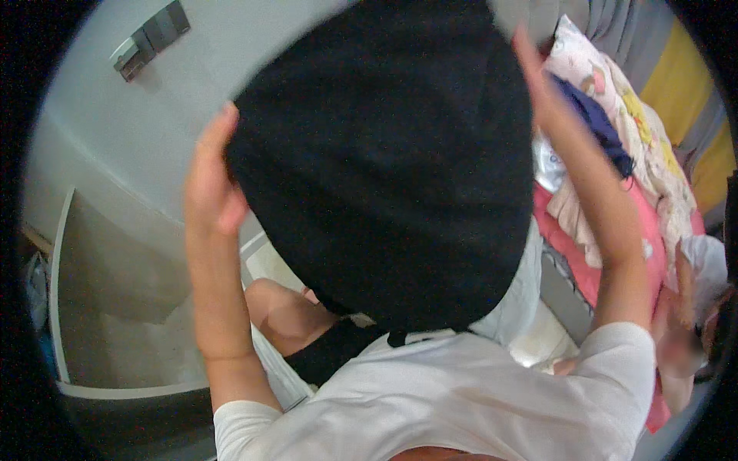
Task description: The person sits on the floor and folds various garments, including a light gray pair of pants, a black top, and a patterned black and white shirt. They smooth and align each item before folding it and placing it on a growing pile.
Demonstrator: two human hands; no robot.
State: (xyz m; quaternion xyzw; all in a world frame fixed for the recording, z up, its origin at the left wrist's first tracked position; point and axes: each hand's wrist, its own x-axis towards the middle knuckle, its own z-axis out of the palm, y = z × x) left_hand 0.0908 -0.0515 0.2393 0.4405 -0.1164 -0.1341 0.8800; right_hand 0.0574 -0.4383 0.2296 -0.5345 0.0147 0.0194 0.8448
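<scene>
A large piece of black fabric [392,167], possibly a garment, is raised in front of my chest and covers the middle of the view. My left hand [210,178] grips its left edge, thumb up along the border. At the upper right edge is my right hand [533,86], blurred, gripping the fabric with most of its fingers hidden behind it. Below hangs a rounded lower edge, with a short dark strap or tie near my white shirt [438,392]. White cloth [516,305] shows behind the lower right of the black fabric.
To the right, a bed with a pink sheet [640,213] bears a patterned blanket [651,138] and navy cloth [594,121]. Another person [680,340] is at the right rim. A white-edged panel [127,288] stands left; a grey fixture [151,41] is on the wall.
</scene>
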